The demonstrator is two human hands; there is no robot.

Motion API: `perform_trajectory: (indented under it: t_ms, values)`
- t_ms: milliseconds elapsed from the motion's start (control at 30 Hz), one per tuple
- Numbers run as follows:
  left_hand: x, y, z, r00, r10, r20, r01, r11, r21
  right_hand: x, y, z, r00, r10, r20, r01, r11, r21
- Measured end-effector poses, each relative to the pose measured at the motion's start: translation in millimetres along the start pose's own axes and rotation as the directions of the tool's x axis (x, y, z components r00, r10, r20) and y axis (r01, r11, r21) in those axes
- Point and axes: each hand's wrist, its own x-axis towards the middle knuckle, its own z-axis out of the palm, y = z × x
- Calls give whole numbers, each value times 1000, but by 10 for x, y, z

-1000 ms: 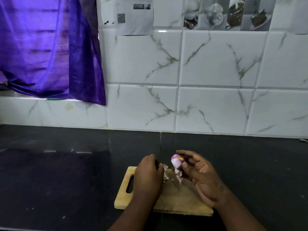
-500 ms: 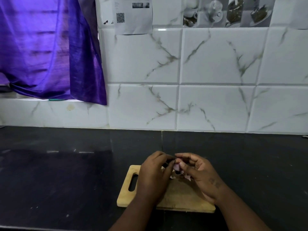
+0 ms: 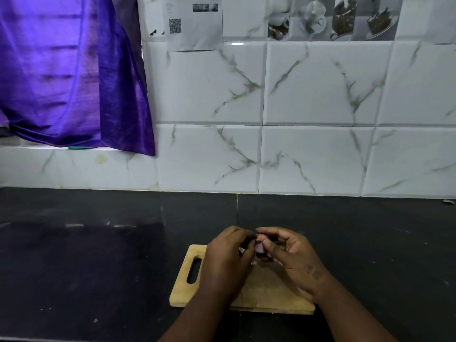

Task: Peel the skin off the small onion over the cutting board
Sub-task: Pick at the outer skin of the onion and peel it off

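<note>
1. The small onion (image 3: 259, 246) is held up between both hands, above the far edge of the cutting board (image 3: 269, 290); only a pale purple sliver of it shows between the fingers.
2. The right hand (image 3: 290, 257) grips the onion from the right, thumb and fingertips curled around it.
3. The left hand (image 3: 225, 257) pinches at the onion's top from the left — fingertips meet the right hand's there.
4. The board lies on the dark bench (image 3: 98, 267), near its front edge, with its handle slot (image 3: 194, 270) at the left end. A few scraps of skin (image 3: 243, 250) show just under the hands.
5. Bare bench lies open to the left and right of the board, and behind it up to the tiled wall (image 3: 308, 119).
6. A purple cloth (image 3: 69, 70) hangs over the far left corner — well apart from the hands.
</note>
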Motion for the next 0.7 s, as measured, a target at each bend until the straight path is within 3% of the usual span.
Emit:
perform_trajectory:
  t_ms: [233, 367, 500, 700]
  values:
    - [9, 23, 59, 999, -26, 46, 19, 991, 134, 11, -1, -20, 1000, -26, 16, 26, 999, -38]
    - [27, -64, 74, 992, -127, -20, 129, 981, 146, 10, -6, -23, 998, -70, -3, 70, 996, 51]
    - [15, -90, 102, 990, -140, 34, 131, 971, 201, 13, -10, -18, 997, -73, -1, 73, 994, 87]
    - [5, 2, 12, 994, -106, -7, 107, 993, 47, 31, 10, 10, 998, -53, -14, 54, 995, 87]
